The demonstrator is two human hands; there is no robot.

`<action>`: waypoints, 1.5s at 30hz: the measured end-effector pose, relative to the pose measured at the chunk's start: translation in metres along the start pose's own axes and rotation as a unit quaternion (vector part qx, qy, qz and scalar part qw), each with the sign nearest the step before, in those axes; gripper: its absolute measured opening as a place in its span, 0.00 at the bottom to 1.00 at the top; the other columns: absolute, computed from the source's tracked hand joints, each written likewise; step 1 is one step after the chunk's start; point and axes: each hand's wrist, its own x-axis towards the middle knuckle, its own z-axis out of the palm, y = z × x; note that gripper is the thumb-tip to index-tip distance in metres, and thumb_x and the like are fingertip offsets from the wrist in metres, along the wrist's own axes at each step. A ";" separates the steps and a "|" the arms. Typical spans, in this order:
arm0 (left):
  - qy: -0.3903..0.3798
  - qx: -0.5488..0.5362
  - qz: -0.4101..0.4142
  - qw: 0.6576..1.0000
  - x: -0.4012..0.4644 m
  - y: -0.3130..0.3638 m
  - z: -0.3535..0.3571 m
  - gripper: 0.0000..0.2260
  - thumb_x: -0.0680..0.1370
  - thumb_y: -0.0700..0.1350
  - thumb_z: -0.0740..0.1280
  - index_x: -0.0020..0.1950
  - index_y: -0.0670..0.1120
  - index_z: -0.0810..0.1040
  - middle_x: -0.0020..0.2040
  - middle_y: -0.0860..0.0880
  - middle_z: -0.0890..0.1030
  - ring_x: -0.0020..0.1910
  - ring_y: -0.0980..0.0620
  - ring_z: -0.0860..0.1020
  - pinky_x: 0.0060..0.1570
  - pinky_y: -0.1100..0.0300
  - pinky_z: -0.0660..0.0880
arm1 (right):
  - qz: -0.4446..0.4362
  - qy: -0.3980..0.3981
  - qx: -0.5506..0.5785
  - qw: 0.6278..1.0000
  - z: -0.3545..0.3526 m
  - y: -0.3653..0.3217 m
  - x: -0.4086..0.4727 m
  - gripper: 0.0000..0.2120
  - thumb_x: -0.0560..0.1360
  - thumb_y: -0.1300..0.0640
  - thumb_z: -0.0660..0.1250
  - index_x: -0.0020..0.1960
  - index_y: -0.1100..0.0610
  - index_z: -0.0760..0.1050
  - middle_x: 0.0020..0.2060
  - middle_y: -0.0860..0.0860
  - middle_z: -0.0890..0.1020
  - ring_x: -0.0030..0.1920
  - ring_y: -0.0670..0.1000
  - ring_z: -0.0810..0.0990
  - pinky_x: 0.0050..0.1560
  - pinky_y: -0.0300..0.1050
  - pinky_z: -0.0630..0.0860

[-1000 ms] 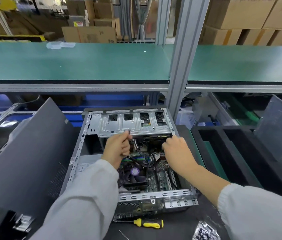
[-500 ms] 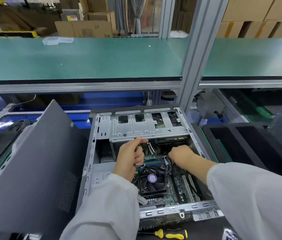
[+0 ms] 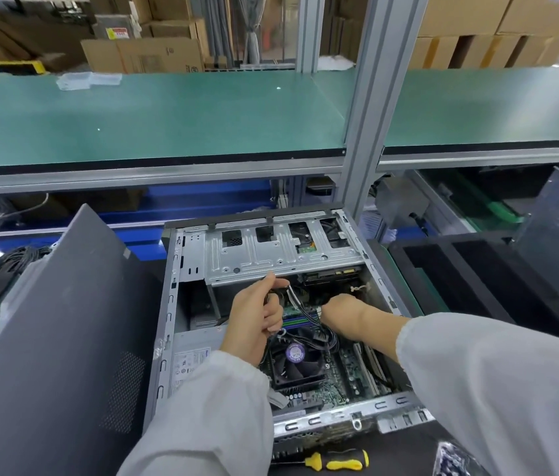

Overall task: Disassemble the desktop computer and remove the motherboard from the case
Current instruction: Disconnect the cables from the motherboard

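Since a moment ago, both of my hands are working deeper into the case (image 3: pixel 168 304): my right hand (image 3: pixel 338 309) is reaching further down toward the board, and my left hand (image 3: pixel 254 317) is lifting the cables a little higher under the drive cage (image 3: pixel 281 252).

I am gripping a bundle of black cables (image 3: pixel 288 293) in my left hand, fingers curled round it, holding it up and out of the way. My right hand is curling down at the top edge of the motherboard (image 3: pixel 336 383), but its fingertips are hidden, so I cannot tell whether it is pinching a plug or only feeling for one.

As I judge it, I am unplugging cables from the board, an early-to-middle step. The side panel (image 3: pixel 65 338) is already off and leaning to the left, yet the motherboard is sitting in the bottom of the case with the fan (image 3: pixel 295 359) on it.

Next I am going to need a firm, straight pull on the connector while my left hand is keeping the slack clear. After the cables, the board screws are calling for the screwdriver (image 3: pixel 336 460) lying on the surface just in front of the case.
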 end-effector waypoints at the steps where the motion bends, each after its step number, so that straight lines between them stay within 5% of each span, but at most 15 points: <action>1: 0.001 -0.002 0.000 1.000 0.000 0.000 0.000 0.15 0.83 0.45 0.57 0.55 0.35 0.76 0.20 0.52 0.59 0.17 0.57 0.57 0.20 0.65 0.56 | 0.003 0.009 0.004 1.000 -0.001 0.001 0.000 0.12 0.73 0.70 0.63 0.54 0.61 0.78 0.51 0.55 0.81 0.49 0.57 0.81 0.39 0.46 0.72; 18: 0.035 0.004 -0.021 0.999 -0.006 -0.003 0.000 0.12 0.80 0.46 0.65 0.52 0.36 0.76 0.22 0.53 0.59 0.19 0.57 0.57 0.21 0.65 0.57 | 0.046 0.032 0.027 0.998 0.006 -0.002 0.004 0.12 0.73 0.70 0.64 0.53 0.60 0.79 0.51 0.54 0.82 0.49 0.58 0.81 0.38 0.47 0.73; 23: 0.056 -0.014 -0.039 0.998 -0.005 -0.004 0.001 0.06 0.81 0.38 0.62 0.48 0.37 0.74 0.21 0.52 0.61 0.18 0.57 0.59 0.20 0.65 0.57 | 0.060 0.045 0.032 0.997 0.002 0.003 0.003 0.13 0.74 0.69 0.63 0.56 0.60 0.78 0.53 0.54 0.80 0.51 0.58 0.80 0.38 0.47 0.72; 45: 0.052 -0.022 -0.064 0.996 -0.005 -0.004 0.004 0.07 0.82 0.40 0.60 0.48 0.38 0.74 0.23 0.50 0.64 0.20 0.56 0.61 0.22 0.64 0.58 | 0.086 0.020 0.000 0.996 0.008 0.000 0.004 0.15 0.77 0.66 0.59 0.62 0.57 0.75 0.57 0.52 0.79 0.56 0.58 0.79 0.44 0.46 0.72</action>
